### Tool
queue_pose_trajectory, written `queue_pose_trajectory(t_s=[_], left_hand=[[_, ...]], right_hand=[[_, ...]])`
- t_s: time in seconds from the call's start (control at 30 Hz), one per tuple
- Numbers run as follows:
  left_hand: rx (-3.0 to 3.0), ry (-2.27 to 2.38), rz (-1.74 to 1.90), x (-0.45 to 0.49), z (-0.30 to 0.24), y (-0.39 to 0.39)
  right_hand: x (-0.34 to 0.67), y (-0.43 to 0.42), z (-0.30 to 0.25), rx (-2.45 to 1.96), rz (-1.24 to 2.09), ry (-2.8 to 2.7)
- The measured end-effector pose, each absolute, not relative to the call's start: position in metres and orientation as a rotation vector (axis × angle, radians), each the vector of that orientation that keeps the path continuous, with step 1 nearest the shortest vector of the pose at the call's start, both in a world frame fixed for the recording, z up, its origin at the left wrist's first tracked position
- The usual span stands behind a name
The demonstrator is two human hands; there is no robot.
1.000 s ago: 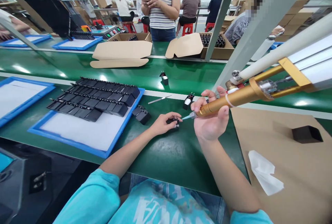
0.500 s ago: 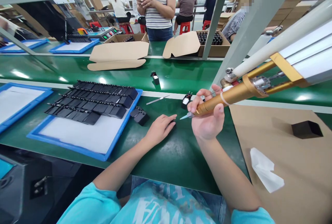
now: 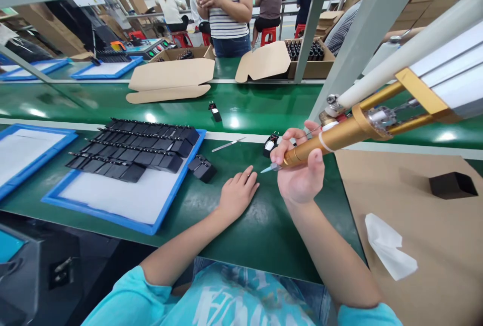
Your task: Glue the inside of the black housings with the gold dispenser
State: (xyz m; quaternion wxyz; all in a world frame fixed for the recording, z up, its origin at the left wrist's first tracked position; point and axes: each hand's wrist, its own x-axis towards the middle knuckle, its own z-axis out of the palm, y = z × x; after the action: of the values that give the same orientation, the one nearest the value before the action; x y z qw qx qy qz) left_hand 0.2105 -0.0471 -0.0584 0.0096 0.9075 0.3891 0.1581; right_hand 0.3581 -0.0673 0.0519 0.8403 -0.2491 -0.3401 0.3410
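Observation:
My right hand is wrapped around the gold barrel of a glue dispensing gun. The gun's pale blue nozzle points left, just beside the fingers of my left hand. That left hand rests on the green bench with its fingers curled together; a bit of something dark shows between them, mostly hidden. Behind the nozzle sits a black part with a white face and metal pins. To the left of my left hand lie black housings beside a blue-rimmed tray.
Rows of black housings cover the tray's upper part. A thin metal blade lies behind my left hand. At right, a cardboard sheet bears a black sleeve and white tissue. Another black part rides the green belt.
My left hand has turned and its fingers have curled in more, covering the dark piece. The part on the belt has shifted left. My right hand and the gun have hardly moved.

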Motion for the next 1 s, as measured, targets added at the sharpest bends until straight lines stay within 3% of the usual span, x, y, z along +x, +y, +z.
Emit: queue_pose_trajectory(t_s=[0.27, 0.63, 0.77, 0.87, 1.0], left_hand=[[2.861, 1.127, 0.396, 0.203, -0.059, -0.042], [2.87, 1.472, 0.565, 0.137, -0.043, -0.002], [2.643, 1.513, 0.629, 0.14, -0.005, 0.078], [2.196, 1.96, 0.455, 0.152, 0.022, 0.166], [1.951, 2.118, 0.356, 0.165, 0.034, 0.24]], right_hand=[[0.359, -0.069, 0.056, -0.534, 0.729, -0.702], [0.36, -0.071, 0.057, -0.495, 0.754, -0.667], [0.362, -0.07, 0.056, -0.506, 0.746, -0.662], [0.363, -0.07, 0.054, -0.497, 0.73, -0.674], [0.365, -0.069, 0.051, -0.504, 0.73, -0.673]])
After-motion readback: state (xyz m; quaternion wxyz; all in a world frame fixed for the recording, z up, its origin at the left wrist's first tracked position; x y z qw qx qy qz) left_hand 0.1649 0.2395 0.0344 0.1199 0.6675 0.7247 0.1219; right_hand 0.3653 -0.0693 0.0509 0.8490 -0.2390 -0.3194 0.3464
